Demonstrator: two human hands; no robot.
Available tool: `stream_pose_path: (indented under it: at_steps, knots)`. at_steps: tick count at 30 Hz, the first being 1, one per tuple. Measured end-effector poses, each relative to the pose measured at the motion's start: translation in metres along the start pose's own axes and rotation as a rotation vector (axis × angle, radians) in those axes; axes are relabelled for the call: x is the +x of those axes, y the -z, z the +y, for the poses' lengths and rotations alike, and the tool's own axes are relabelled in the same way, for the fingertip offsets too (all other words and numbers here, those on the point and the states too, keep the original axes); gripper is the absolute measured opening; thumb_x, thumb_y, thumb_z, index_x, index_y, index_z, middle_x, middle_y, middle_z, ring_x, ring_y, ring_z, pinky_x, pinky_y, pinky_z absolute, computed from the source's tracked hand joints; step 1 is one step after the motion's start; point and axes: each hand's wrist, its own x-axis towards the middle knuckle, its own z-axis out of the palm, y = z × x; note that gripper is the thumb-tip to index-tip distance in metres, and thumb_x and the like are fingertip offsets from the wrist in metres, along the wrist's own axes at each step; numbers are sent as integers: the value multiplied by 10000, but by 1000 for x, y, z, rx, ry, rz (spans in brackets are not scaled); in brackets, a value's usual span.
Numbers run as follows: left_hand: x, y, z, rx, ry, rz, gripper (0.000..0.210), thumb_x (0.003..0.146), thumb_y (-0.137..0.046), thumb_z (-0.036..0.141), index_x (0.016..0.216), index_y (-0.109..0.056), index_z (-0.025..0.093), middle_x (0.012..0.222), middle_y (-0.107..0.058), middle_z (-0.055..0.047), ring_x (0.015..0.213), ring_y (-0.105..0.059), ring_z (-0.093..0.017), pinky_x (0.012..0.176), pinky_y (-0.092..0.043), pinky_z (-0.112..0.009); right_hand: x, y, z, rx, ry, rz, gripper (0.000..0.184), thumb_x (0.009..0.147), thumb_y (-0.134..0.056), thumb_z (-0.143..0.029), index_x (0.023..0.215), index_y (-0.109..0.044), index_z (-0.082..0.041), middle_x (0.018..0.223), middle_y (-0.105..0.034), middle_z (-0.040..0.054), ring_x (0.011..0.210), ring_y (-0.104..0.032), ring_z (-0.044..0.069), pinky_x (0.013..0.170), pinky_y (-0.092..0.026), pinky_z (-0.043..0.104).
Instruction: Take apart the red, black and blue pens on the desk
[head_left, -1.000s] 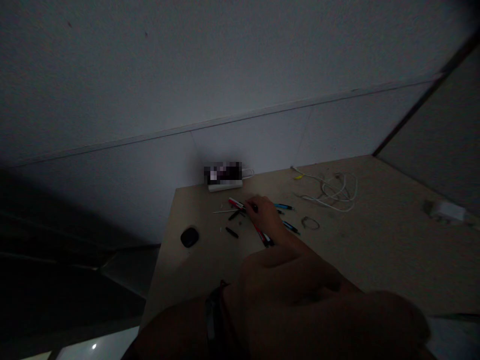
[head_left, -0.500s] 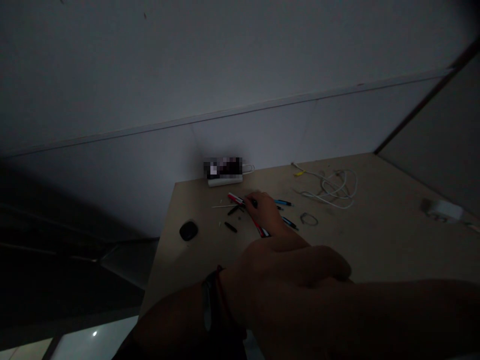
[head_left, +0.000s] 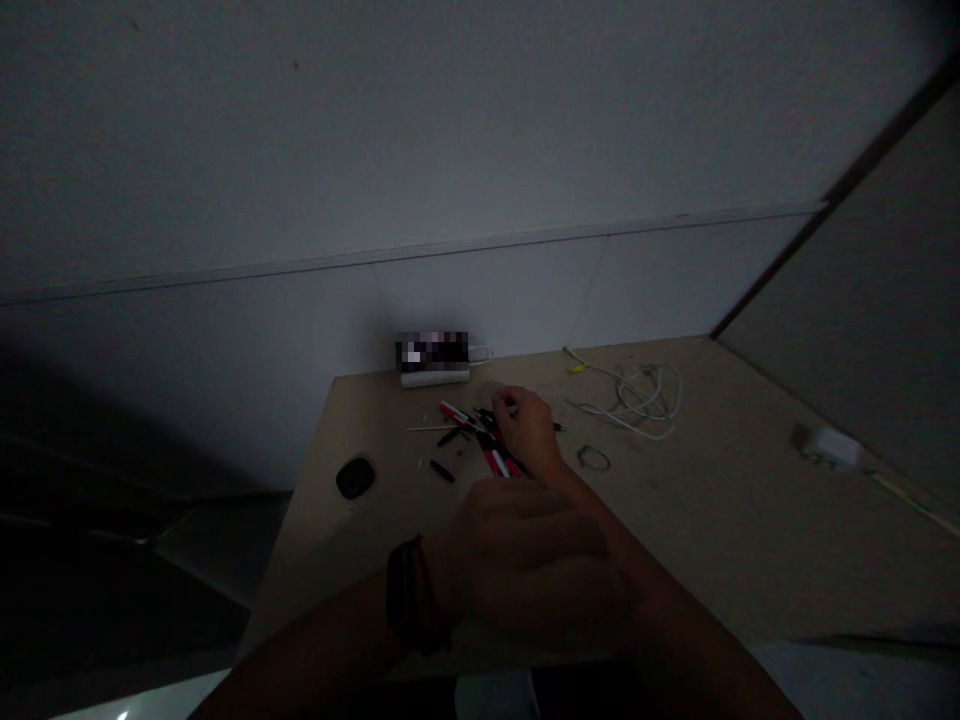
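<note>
My left hand [head_left: 536, 565], with a dark watch [head_left: 403, 590] on its wrist, is close to the camera, back facing me and fingers curled. Its palm is hidden, so I cannot see whether it holds anything. Farther off, my right hand [head_left: 529, 425] is low over the table with thumb and fingers pinched together. A dark pen [head_left: 559, 427] seems to pass through that grip, its end showing on the right. Against the right hand's left side lies a loose bunch of red, black and white pens [head_left: 495, 450]; my left hand covers their near ends.
Small black pieces [head_left: 442, 471] and a thin white stick [head_left: 431, 429] lie left of the pens. A rounded black case [head_left: 355, 478] sits near the left edge. A white box-like object [head_left: 435, 379] stands at the wall. White cable [head_left: 649, 395], a small loop [head_left: 594, 458] and a white adapter [head_left: 836, 445] are rightward.
My right hand has gathered blue and black pens from the right toward the red ones. My left hand has turned and lowered slightly. The view has shifted a little.
</note>
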Motion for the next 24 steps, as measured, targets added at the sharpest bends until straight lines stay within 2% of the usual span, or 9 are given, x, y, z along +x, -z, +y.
stream_pose_path:
  at_steps: [2,3,6,9,12,14,20,24]
  knots:
    - [-12,-20,-29,-8,107,89,187,935,-615,257,758,-614,197,658,-693,14,575,-630,-87,546,-452,-219,3,5,3,24,-26,45,291,931,-485,-313,870,-724,-160,888,-739,102,828,-645,227,793,-453,328]
    - [-22,-28,-42,-18,189,67,208,936,-627,275,749,-615,184,660,-698,10,572,-628,-84,539,-437,-211,5,7,4,33,-36,58,295,929,-482,-322,869,-722,-161,883,-739,100,824,-648,227,786,-456,327]
    - [-55,-42,-65,-143,393,-91,297,925,-650,403,737,-660,174,697,-726,-4,613,-657,-99,585,-453,-206,7,10,8,31,-51,55,290,918,-485,-334,861,-714,-165,871,-739,96,815,-652,225,778,-460,323]
    - [-75,-44,-70,-223,525,-223,246,925,-648,404,820,-727,196,826,-767,-6,751,-706,-131,703,-484,-226,6,9,9,-24,-42,-14,250,897,-519,-324,829,-706,-173,837,-734,82,790,-648,212,764,-454,308]
    - [-78,-45,-69,-276,563,-295,204,952,-619,364,893,-747,216,902,-778,1,845,-713,-147,772,-487,-235,3,9,3,-98,-50,-126,199,877,-565,-309,803,-699,-182,784,-723,60,719,-633,186,692,-431,278]
    - [-77,-48,-69,-311,561,-296,197,972,-588,321,933,-746,211,926,-780,-7,865,-715,-151,791,-491,-240,0,10,-3,-125,-69,-228,178,873,-593,-312,795,-698,-190,748,-717,42,671,-626,169,643,-409,262]
    - [-81,-59,-71,-360,541,-145,258,987,-476,166,1086,-713,189,1026,-773,-55,928,-710,-173,841,-520,-288,-8,12,-17,-292,-76,-478,139,837,-689,-344,788,-699,-215,752,-728,35,703,-657,185,606,-376,260]
    - [-80,-59,-68,-365,515,-61,264,938,-490,103,1085,-696,175,1025,-768,-67,919,-705,-177,812,-518,-283,-10,13,-20,-407,-83,-544,109,822,-709,-335,821,-712,-226,821,-751,47,770,-677,202,632,-384,269]
